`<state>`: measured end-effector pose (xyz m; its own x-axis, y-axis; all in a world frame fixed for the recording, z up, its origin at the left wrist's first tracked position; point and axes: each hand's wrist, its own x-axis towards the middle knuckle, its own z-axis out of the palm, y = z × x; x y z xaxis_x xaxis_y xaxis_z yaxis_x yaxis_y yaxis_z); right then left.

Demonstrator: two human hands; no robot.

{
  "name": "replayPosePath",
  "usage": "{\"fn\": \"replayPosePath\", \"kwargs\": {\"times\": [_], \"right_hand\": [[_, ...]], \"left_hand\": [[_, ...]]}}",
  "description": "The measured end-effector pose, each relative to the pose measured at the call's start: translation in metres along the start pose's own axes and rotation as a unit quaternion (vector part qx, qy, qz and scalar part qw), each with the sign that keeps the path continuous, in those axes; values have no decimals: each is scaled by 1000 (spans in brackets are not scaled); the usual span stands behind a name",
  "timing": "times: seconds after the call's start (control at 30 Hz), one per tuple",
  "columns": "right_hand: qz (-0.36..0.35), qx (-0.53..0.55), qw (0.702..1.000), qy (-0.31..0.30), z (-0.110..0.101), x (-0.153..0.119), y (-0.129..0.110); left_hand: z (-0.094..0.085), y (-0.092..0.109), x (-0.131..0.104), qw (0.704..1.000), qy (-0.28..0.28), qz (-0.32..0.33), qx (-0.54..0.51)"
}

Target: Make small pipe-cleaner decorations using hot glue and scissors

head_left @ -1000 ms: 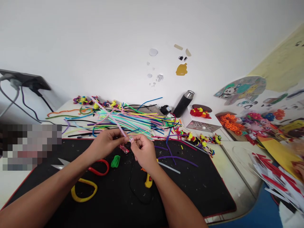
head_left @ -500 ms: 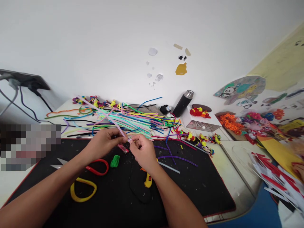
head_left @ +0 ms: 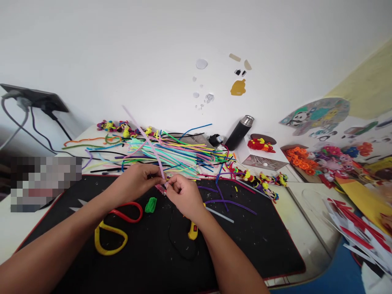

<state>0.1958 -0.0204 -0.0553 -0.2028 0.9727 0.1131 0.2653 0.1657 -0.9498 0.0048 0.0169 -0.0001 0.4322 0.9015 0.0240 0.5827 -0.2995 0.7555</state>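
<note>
A pale lilac pipe cleaner (head_left: pixel 149 143) slants up and left from between my hands, its far end in the air before the wall. My left hand (head_left: pixel 143 179) is closed on it near its lower end. Close beside, my right hand (head_left: pixel 183 188) pinches that same lower end, with the fingertips of both hands almost touching. What the fingertips do to the end is too small to make out. Under the hands, a small pink piece (head_left: pixel 160 188) shows on the black mat. A folded green bundle (head_left: pixel 151 205) lies just below them.
Scissors with red and yellow handles (head_left: pixel 110 238) and a yellow cutter (head_left: pixel 193 230) lie on the black mat (head_left: pixel 147 261). Behind is a pile of coloured pipe cleaners (head_left: pixel 171 153). A black flask (head_left: pixel 240 132) leans by a white box (head_left: pixel 260 157). Small pipe-cleaner figures (head_left: pixel 265 181) sit at right.
The lilac pipe cleaner has swung more upright, its far end rising and moving right. Both hands keep hold of its lower end. The whole view has shifted slightly.
</note>
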Motion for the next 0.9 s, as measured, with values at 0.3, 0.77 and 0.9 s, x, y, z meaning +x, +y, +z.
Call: {"fn": "replayPosePath", "kwargs": {"times": [0.3,0.77,0.9], "right_hand": [[32,93,995,10,3,0,4],[48,237,970,37,2,1,-3],[51,253,965,45,2,3,-3]], "left_hand": [[1,-8,1,996,12,-21,-90],[16,-10,3,959,22,-52,-277],[17,-5,2,955,7,-55,-290]]}}
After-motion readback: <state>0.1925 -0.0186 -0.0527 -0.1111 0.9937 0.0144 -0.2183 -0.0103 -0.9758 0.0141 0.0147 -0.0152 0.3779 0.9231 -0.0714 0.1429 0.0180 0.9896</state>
